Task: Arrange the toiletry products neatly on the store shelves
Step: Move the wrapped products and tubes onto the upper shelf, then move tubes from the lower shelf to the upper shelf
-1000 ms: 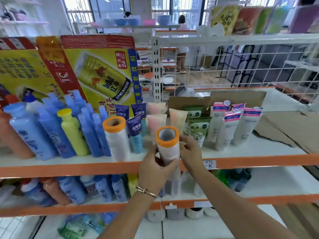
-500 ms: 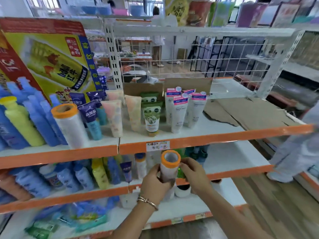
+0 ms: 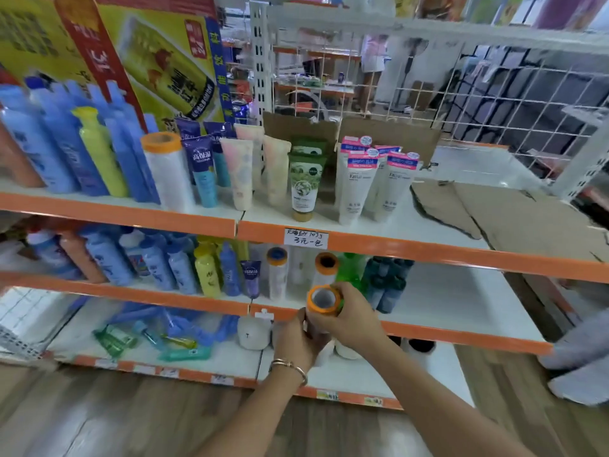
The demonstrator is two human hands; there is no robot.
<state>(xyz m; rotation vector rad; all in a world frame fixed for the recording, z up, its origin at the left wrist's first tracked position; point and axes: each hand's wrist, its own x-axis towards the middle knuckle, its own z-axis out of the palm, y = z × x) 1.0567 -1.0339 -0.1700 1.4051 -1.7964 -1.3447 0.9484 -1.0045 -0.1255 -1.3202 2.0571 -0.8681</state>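
Head camera, looking down at the shelving, gives me both hands wrapped around one orange-topped roll [image 3: 323,300], held upright in front of the orange lip of the middle shelf [image 3: 461,311]. My left hand [image 3: 298,339] grips the lower body of the roll from the left, fingers curled round it, a thin bracelet [image 3: 290,367] on that wrist. My right hand [image 3: 349,316] closes on the roll from the right and slightly higher, fingers against the orange rim (the open end faces up toward me, so I can see down into the hollow core).

Just behind the held roll, two more rolls of the same kind stand on the middle shelf: one [image 3: 326,268] directly behind it and one [image 3: 276,272] a little to the left. A green bottle [image 3: 351,270] stands just right of them, with dark teal bottles [image 3: 387,282] beside that. To the left along this shelf is a row of blue, yellow and orange bottles.

On the top shelf [image 3: 362,222], another orange-topped roll [image 3: 168,169] stands among blue bottles and upright tubes, with white facial tubes [image 3: 354,186] to the right and flattened cardboard [image 3: 494,212] lying on the shelf's right end. A handwritten price tag [image 3: 306,238] sits on the top shelf's orange edge.
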